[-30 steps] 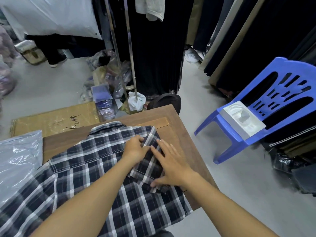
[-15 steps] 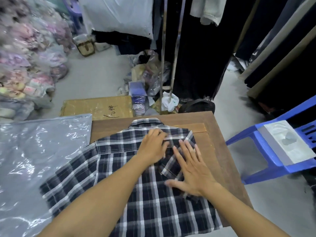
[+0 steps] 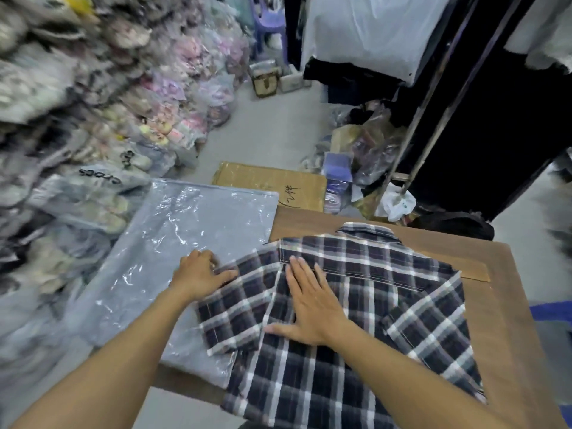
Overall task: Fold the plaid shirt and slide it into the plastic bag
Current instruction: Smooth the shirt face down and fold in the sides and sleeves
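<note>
Head view: left hand (image 3: 201, 274) has moved to grip the plaid shirt's (image 3: 356, 305) left sleeve; right hand (image 3: 312, 301) stays flat.

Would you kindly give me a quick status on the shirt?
Left hand at the left sleeve, right hand flat on the shirt. Right sleeve folded in. Bag empty beside it. Nothing in the way.
</note>
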A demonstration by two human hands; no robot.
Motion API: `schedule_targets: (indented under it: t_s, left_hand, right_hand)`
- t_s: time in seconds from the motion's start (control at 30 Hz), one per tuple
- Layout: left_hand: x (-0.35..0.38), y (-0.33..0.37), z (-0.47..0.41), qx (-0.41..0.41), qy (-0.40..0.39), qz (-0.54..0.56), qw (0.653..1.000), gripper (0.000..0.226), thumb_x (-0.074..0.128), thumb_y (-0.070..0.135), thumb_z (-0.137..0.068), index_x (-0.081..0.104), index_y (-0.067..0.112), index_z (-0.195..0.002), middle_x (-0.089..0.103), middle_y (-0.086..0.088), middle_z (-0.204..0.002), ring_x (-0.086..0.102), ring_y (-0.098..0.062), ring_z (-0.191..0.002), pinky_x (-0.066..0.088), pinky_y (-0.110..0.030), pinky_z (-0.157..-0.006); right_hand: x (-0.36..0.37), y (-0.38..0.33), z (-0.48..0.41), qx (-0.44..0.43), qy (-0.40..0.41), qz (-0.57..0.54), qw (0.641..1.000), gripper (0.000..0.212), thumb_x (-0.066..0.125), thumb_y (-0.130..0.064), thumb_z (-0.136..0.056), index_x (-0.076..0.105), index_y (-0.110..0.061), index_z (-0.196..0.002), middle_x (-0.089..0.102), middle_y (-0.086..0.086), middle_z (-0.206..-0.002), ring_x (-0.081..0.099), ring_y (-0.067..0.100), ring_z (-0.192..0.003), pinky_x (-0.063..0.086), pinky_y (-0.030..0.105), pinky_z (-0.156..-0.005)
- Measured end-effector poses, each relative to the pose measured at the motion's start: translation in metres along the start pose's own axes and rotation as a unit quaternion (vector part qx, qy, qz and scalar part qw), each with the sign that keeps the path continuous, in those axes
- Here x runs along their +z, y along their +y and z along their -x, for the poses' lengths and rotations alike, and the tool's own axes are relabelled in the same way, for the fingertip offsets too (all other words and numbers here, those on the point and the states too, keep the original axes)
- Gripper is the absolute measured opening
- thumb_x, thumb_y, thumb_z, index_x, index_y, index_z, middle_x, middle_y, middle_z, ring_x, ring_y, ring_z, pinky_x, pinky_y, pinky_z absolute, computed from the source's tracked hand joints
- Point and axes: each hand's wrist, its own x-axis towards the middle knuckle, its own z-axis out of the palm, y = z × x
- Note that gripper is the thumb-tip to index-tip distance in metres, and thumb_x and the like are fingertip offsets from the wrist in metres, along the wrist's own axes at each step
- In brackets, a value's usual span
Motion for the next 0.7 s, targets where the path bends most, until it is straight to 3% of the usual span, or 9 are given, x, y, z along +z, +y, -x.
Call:
schedule_targets:
  t_s: [0.17, 0.33, 0.47, 0.63, 0.7]
  left_hand:
    - [-0.008, -0.003, 0.002, 0.0, -0.031, 0.023, 0.999, 0.029, 0.074, 0.035, -0.083, 0.051, 0.023, -0.071, 0.058, 0.005, -0.076, 0.057, -0.025, -0.089, 0.045, -0.032, -0.074]
    - [-0.036, 0.008, 0.004, 0.002, -0.096, 0.141, 0.985, 0.024, 0.071, 0.023, -0.087, 0.056, 0.014, -0.07, 0.058, 0.001, -0.068, 0.051, -0.014, -0.064, 0.038, -0.026, -0.055]
    - [-0.062, 0.03, 0.019, 0.0, -0.215, 0.3, 0.929, 0.02, 0.071, 0.022, -0.086, 0.059, 0.017, -0.071, 0.065, 0.001, -0.071, 0.06, -0.012, -0.062, 0.047, -0.023, -0.054]
    - [-0.049, 0.085, 0.038, 0.056, -0.293, 0.318, 0.9, 0.01, 0.07, 0.022, -0.087, 0.064, 0.015, -0.082, 0.07, -0.003, -0.077, 0.067, -0.015, -0.066, 0.054, -0.026, -0.058]
    - [-0.037, 0.107, 0.044, 0.067, -0.318, 0.316, 0.891, 0.013, 0.068, 0.02, -0.089, 0.063, 0.015, -0.078, 0.069, -0.004, -0.075, 0.069, -0.014, -0.066, 0.057, -0.03, -0.061]
  right_hand:
    - [-0.003, -0.005, -0.014, 0.026, -0.043, 0.009, 0.999, 0.146, 0.026, -0.104, -0.056, -0.02, -0.005, -0.153, -0.032, 0.009, -0.16, -0.036, 0.025, -0.144, -0.011, 0.052, -0.12]
    - [-0.006, -0.01, -0.017, 0.045, -0.065, 0.022, 0.997, 0.154, 0.029, -0.106, -0.049, -0.026, -0.004, -0.15, -0.036, 0.01, -0.158, -0.039, 0.027, -0.142, -0.014, 0.053, -0.119]
    - [-0.009, -0.012, -0.02, 0.056, -0.082, 0.032, 0.995, 0.156, 0.032, -0.106, -0.046, -0.029, -0.006, -0.149, -0.039, 0.009, -0.156, -0.04, 0.027, -0.141, -0.014, 0.052, -0.119]
    - [-0.008, -0.012, -0.021, 0.059, -0.087, 0.042, 0.994, 0.155, 0.032, -0.105, -0.046, -0.03, -0.007, -0.148, -0.039, 0.01, -0.156, -0.041, 0.027, -0.14, -0.013, 0.053, -0.119]
    - [-0.006, -0.011, -0.022, 0.045, -0.087, 0.066, 0.993, 0.145, 0.032, -0.101, -0.057, -0.026, -0.008, -0.151, -0.039, 0.015, -0.155, -0.041, 0.031, -0.14, -0.013, 0.055, -0.119]
